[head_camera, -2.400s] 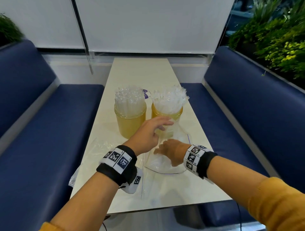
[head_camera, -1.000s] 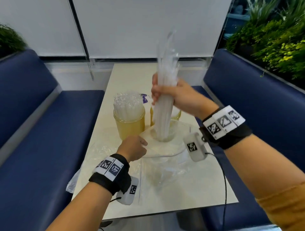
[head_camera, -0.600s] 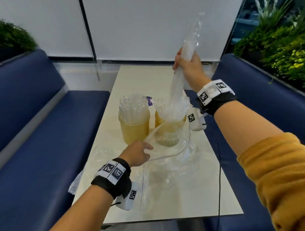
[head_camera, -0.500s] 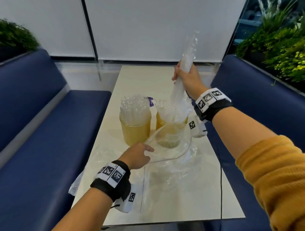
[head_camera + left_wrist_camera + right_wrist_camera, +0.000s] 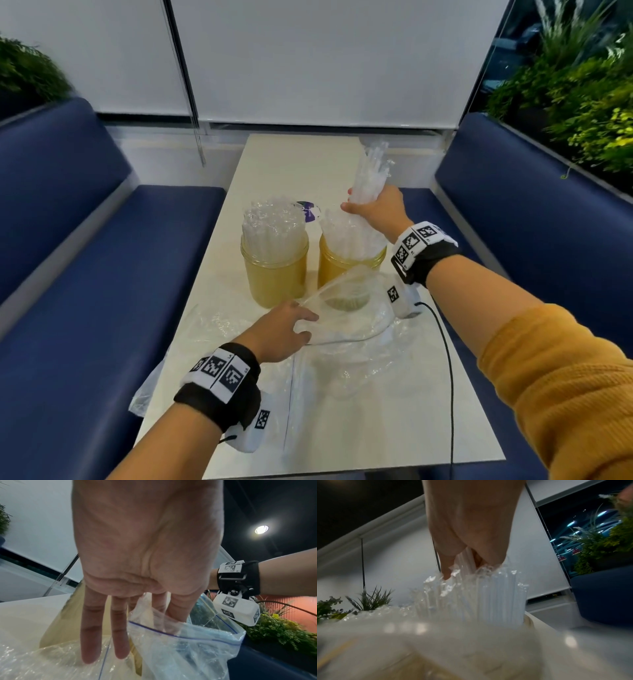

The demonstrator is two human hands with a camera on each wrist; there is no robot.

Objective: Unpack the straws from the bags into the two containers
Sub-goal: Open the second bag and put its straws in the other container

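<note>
Over the right container, the right hand grips a straw bundle; the left hand pinches the bag.

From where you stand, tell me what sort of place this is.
Likely a café or restaurant booth: dark blue padded bench seats flank a cream table, with two amber plastic jars packed with wrapped clear straws.

Clenched right hand, outstretched left hand
</note>
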